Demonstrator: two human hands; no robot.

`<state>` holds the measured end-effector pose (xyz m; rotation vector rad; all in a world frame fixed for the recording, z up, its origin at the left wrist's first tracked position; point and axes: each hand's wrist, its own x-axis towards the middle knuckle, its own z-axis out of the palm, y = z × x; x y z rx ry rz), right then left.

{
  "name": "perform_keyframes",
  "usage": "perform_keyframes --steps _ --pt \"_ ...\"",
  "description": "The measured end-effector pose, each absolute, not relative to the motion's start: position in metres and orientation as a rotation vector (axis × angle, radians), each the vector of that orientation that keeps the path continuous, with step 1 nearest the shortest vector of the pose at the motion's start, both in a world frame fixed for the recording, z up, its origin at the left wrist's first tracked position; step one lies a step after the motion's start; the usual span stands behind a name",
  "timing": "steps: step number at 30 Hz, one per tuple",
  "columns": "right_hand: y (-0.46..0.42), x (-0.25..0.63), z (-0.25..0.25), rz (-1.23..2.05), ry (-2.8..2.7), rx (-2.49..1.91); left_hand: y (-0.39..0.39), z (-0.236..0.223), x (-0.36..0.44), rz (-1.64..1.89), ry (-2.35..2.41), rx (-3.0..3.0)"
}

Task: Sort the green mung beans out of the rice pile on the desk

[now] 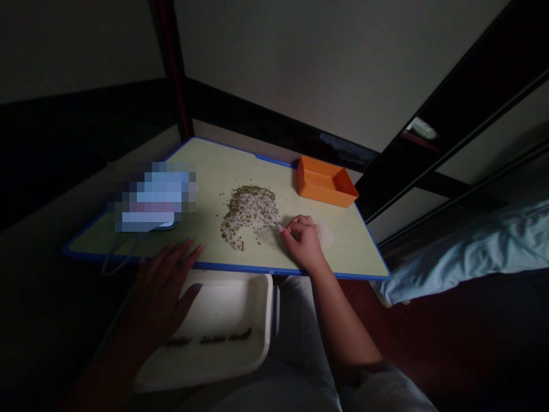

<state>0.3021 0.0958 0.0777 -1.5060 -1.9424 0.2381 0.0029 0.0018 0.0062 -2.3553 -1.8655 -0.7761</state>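
Grains [253, 209], tiny green and whitish ones mixed, sit in a loose pile mid-way across a pale yellow, blue-edged tabletop [210, 166], some surface showing before the orange rectangular box [328, 196]. Right hand [302, 237]'s curled beside them, can't tell if it's pinching anything; left hand [165, 286]'s spread loose over the front edge. Pixelated screen [158, 191]'s unreadable, btw.

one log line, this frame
left hand: open, at table edge | right hand: curled, between mixed pile and pale pile | orange box: far right corner | white tub: below table edge
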Motion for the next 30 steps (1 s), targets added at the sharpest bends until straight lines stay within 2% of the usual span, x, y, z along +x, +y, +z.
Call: perform_keyframes --steps 16,30 --pt "0.103 0.289 0.099 0.017 -2.182 -1.676 0.006 -0.01 -0.005 -0.801 -1.743 -2.334" --pt "0.124 0.276 0.102 0.065 -2.408 -1.604 0.013 -0.013 -0.013 -0.851 -1.567 -2.319"
